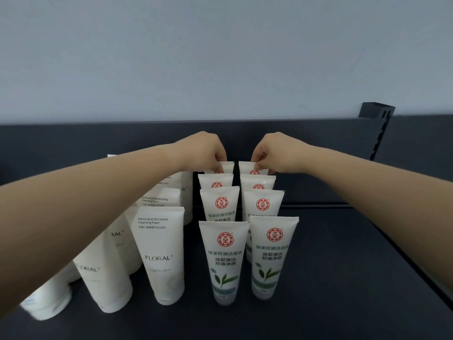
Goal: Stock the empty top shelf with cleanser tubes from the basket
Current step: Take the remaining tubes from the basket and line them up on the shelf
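A retail display, most likely a shop or a mock-up of one: a dark shelf [343,278] backed by a dark panel [73,141] carries cleanser tubes faced forward in neat files, one behind another. White tubes marked FLORAL [160,253] stand on the left, and two rows of tubes with a red round emblem and green leaf print [224,261] stand beside them. A slotted black upright [380,136], the kind that takes adjustable shelf brackets, rises at the right against a plain pale wall [220,57].

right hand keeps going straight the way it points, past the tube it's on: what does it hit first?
Probably the dark back panel behind the rearmost right-row tube that the right hand pinches; nothing else shows between, though depth is unclear.
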A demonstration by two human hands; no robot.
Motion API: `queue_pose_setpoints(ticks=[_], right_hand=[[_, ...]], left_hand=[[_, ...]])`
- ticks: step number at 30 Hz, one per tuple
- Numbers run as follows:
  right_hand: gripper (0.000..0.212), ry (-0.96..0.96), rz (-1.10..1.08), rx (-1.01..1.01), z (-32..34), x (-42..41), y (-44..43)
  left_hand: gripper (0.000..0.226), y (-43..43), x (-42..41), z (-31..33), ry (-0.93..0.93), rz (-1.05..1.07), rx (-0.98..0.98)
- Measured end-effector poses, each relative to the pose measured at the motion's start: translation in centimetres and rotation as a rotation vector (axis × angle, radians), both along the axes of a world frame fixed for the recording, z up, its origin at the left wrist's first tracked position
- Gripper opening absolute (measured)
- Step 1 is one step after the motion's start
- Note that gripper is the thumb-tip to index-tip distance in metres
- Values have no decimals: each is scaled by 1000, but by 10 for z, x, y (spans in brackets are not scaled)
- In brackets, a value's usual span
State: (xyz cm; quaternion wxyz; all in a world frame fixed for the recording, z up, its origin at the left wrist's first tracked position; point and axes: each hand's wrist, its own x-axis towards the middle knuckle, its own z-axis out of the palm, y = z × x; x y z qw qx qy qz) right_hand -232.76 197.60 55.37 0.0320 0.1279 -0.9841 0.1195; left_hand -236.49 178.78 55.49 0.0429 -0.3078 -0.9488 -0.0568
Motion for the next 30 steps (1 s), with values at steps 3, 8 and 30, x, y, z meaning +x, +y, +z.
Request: queue_pose_setpoints(ticks=[3,8,30], right_hand=[[15,-7,-3,-5,0,0,-1],[13,-26,-3,-20,0,0,0],[17,-21,-27,-37,-3,3,0]], left_hand=[[20,-1,0,0,-10,8,-8],[21,1,1,-2,5,6,0],[20,1,2,-5,23,24,-17]])
